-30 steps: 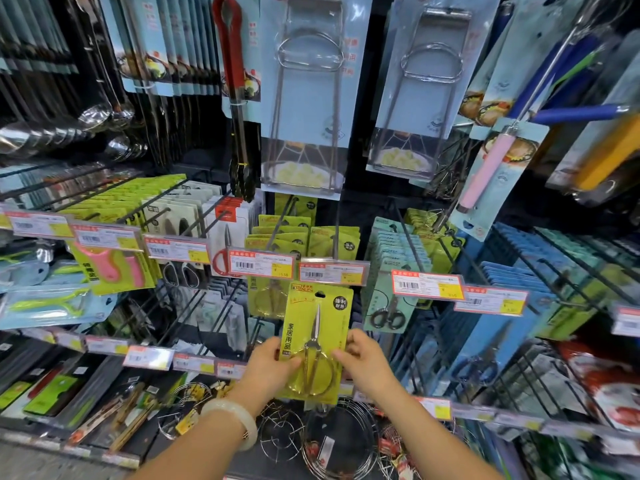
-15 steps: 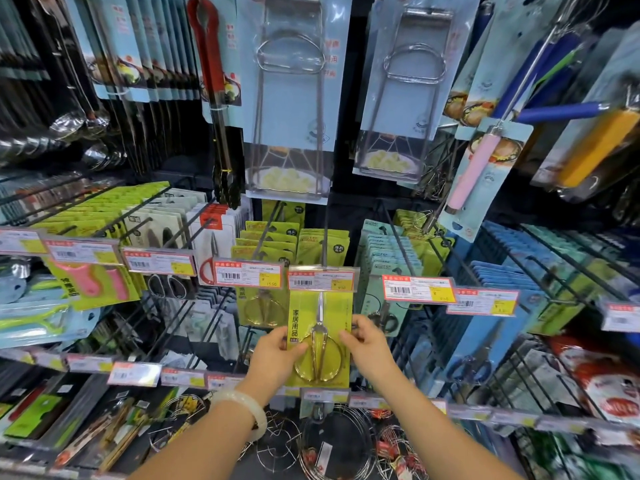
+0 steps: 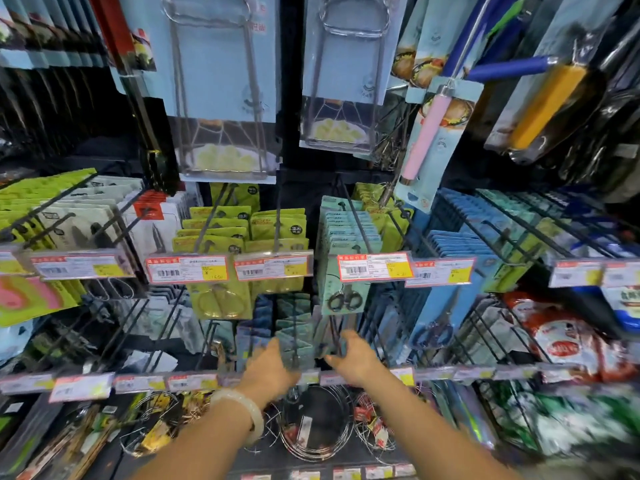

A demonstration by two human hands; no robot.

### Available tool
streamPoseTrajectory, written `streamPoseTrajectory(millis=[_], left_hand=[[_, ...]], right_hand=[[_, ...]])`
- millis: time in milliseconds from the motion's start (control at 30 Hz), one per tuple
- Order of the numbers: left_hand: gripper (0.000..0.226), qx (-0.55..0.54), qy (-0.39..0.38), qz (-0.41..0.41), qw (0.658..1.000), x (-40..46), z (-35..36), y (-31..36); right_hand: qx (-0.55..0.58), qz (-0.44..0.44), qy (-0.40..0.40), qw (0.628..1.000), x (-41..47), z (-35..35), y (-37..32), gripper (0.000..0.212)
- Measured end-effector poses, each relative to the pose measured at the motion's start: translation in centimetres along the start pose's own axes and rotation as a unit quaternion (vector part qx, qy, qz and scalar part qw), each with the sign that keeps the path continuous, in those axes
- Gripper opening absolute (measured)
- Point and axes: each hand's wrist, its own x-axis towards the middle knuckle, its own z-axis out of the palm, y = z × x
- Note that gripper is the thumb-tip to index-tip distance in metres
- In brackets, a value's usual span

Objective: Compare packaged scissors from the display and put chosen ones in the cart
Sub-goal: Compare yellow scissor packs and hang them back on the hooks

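Both hands reach into the lower row of pegs, at a stack of dark teal packs (image 3: 294, 336) hanging on a hook. The left hand (image 3: 268, 370) lies against the stack's left edge with fingers extended, touching but not clearly curled round anything. The right hand (image 3: 353, 358) sits at the stack's right edge with fingers bent toward the cards; motion blur hides whether it actually pinches one, so its grip cannot be told. Flanking the stack from both sides looks like a way to steady the front card and slide it off the peg, since these packs hang by a punched hole and must travel along the rod to come free.

The scissors on offer hang above: yellow packs (image 3: 221, 301) behind the price tags (image 3: 187, 268), and a pale green pack (image 3: 344, 297) with black-handled scissors just to the right. Neither hand holds any of these. They face outward so the blades and labels can be read without lifting them.

A pale bangle (image 3: 242, 410) circles the left wrist. No cart is in view, so the comparing step seems to be in hand, with nothing yet chosen
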Motion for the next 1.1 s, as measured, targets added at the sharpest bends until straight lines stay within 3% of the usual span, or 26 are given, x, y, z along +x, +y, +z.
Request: streamPoseTrajectory(millis=[133,333,467,600,800,967,1100], left_hand=[[0.077,0.138,-0.034,0.086,0.986,-0.3,3.6,4.9],[0.063,0.293,-0.042,0.269,0.917,-2.3,10.4,15.3],[0.065,0.339,-0.07,0.352,0.87,-5.0,16.3,23.3],[0.058,0.382,-0.089,0.416,0.82,-7.7,23.0,30.3],[0.063,0.415,-0.128,0.477,0.764,-12.6,32.0,39.0],[0.048,0.431,-0.132,0.538,0.712,-17.2,38.6,45.5],[0.055,0.461,-0.124,0.588,0.653,-20.3,44.0,49.8]], right_hand=[[-0.117,0.035,0.027,0.992,-1.8,-2.2,5.3,0.056],[-0.208,0.087,0.122,0.966,-6.3,-8.2,15.1,0.052],[-0.201,0.162,0.149,0.954,-10.7,-12.9,22.0,0.061],[-0.167,0.228,0.17,0.944,-15.0,-17.3,29.3,0.048],[-0.141,0.315,0.19,0.919,-21.9,-22.2,39.2,0.055],[-0.085,0.384,0.205,0.896,-28.0,-25.6,47.1,0.048],[-0.04,0.439,0.224,0.869,-31.7,-27.0,52.4,0.044]])
